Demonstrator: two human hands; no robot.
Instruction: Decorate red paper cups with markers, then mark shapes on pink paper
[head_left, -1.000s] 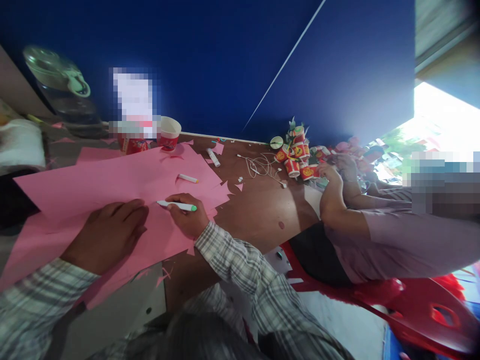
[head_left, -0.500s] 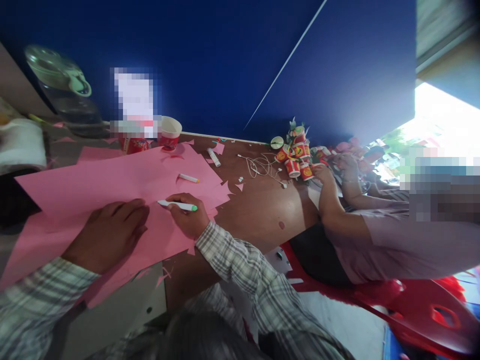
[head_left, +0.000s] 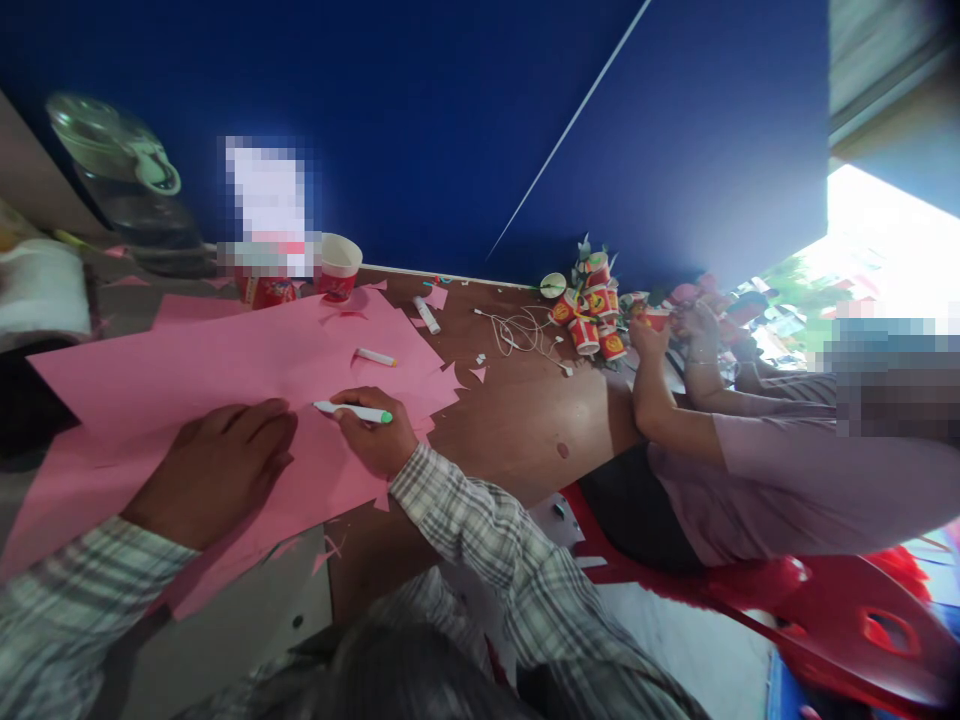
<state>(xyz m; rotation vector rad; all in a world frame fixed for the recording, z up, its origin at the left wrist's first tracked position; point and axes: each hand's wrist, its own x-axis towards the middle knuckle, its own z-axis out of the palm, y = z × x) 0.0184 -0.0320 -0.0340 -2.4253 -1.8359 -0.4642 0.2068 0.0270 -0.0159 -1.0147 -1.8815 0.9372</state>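
Observation:
Large pink paper sheets (head_left: 187, 365) overlap on the table in front of me. My left hand (head_left: 221, 465) lies flat on the upper sheet, palm down with its fingers stretched toward the right. In my right hand (head_left: 381, 432) is a white marker (head_left: 352, 411) with a green end, its tip at the paper just right of my left fingertips. Whether the tip touches the paper I cannot tell, and no clear line shows under it. A small white marker cap (head_left: 376, 357) with an orange end rests on the sheet beyond my right hand.
Paper cups (head_left: 339, 268) stand behind the sheets, with a clear jar (head_left: 127, 180) at far left. A glue stick (head_left: 427, 315), a white cable (head_left: 517, 332) and stacked red cups (head_left: 592, 305) lie along the blue partition (head_left: 420, 120). A person (head_left: 780, 470) sits at right, holding a cup.
My hands and the marker have hardly moved. At the right, the other person's hands have lifted a red cup slightly, and that person has leaned back a little.

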